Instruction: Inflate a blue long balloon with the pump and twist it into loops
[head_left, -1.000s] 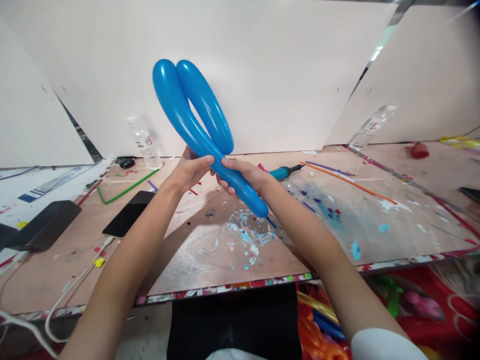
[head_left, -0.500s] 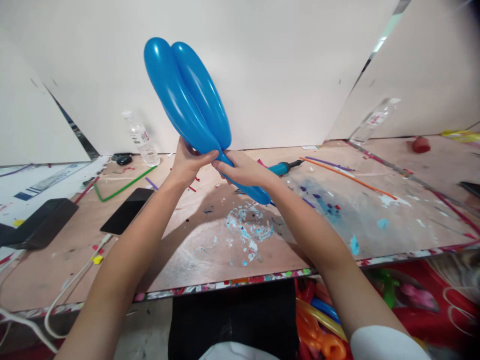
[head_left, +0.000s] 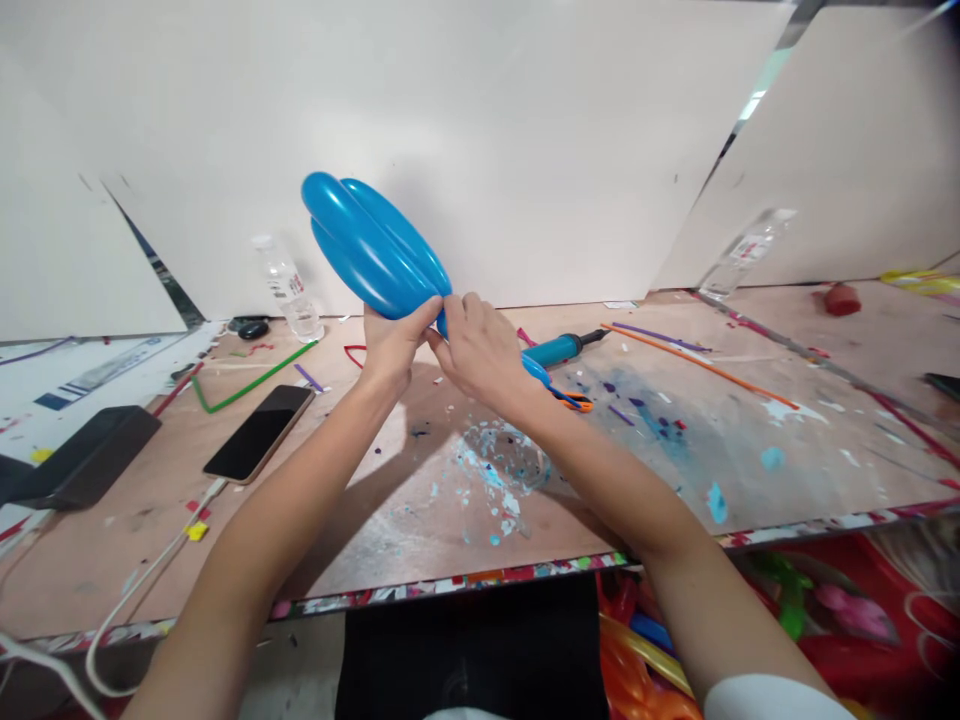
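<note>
A blue twisting balloon (head_left: 375,250), folded into several long bubbles, tilts up and to the left above the table. Where the bubbles come together at their lower end, my left hand (head_left: 394,345) pinches it between thumb and fingers. Right beside it, my right hand (head_left: 476,345) closes over the same joint, and its fingers hide the twist. Behind my right wrist lies a blue hand pump (head_left: 555,351) with a black nozzle. Near it on the table are scissors with orange-and-blue handles (head_left: 576,402), partly hidden by my forearm.
A phone (head_left: 259,434) on a white cable and a black box (head_left: 94,455) lie at left. Plastic bottles (head_left: 292,290) stand by the white wall. Balloon strips, one green (head_left: 259,377) and one orange (head_left: 705,368), lie about. Colourful balloons (head_left: 637,670) sit below the table edge.
The balloon bubbles have dropped lower and turned, with another bubble now showing. My right hand has turned, its fingers now closed over the joint. The tail below it is mostly out of sight.
</note>
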